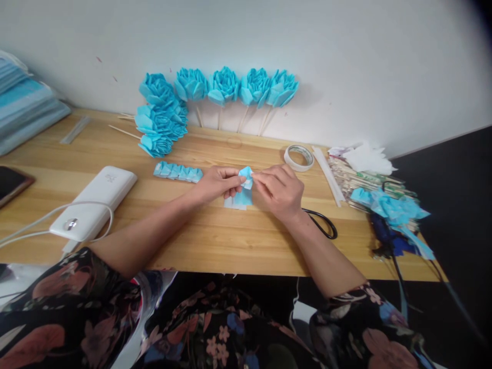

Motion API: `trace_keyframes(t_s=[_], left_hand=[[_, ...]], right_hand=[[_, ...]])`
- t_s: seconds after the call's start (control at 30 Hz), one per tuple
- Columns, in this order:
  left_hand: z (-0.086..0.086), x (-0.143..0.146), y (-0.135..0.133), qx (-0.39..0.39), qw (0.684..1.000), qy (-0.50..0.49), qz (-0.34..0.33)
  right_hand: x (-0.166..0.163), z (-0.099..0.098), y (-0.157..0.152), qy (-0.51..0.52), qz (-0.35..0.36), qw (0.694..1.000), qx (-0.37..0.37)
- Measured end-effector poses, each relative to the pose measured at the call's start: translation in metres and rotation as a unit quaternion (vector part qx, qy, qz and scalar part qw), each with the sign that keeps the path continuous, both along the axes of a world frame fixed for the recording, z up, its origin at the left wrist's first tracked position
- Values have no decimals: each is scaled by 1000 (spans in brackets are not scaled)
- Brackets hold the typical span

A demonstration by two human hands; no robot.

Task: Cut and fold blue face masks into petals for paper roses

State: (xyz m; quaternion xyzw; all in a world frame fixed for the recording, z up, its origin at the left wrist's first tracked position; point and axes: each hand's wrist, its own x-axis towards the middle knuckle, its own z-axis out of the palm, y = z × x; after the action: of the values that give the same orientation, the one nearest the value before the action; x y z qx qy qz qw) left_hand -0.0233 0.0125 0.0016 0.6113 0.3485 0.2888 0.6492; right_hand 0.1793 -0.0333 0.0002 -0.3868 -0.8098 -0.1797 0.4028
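Between my hands is a small folded blue petal with a white patch on it. My left hand pinches its left side between thumb and fingers. My right hand grips its right edge with the fingertips. Just below, flat blue and white pieces lie on the table, partly covered by my left hand. A row of folded blue petals rests to the left of my left hand. Black scissor handles show beside my right wrist; the rest is hidden under it.
Several blue flowers on sticks lean on the wall, with more piled at left. A tape roll lies right of centre. A white power bank with a cable and a phone sit left. Sticks and blue scraps crowd the right.
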Motion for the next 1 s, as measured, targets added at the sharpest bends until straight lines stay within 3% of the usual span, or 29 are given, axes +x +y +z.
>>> trace_keyframes(t_s=[0.43,0.53,0.63,0.73,0.8,0.9,1.0], left_hand=[[-1,1,-2,-29,999,4,18],[1,1,-2,-23,999,8,24],[2,0,-1,-11,1000,14,17],[1,0,-1,0,1000,13,11],[0,0,-1,10,1000,12,7],[-1,0,-1,25,1000,14,4],[-1,1,-2,40,999,22,5]], right_hand=[[2,7,-1,9,46,996,-70],[3,8,-3,60,60,989,-119],[3,7,-3,202,57,953,-217],[3,5,-2,321,57,885,-333],[2,3,-1,345,76,850,-391],[1,0,0,340,107,826,-437],[-2,-3,0,331,115,822,-449]])
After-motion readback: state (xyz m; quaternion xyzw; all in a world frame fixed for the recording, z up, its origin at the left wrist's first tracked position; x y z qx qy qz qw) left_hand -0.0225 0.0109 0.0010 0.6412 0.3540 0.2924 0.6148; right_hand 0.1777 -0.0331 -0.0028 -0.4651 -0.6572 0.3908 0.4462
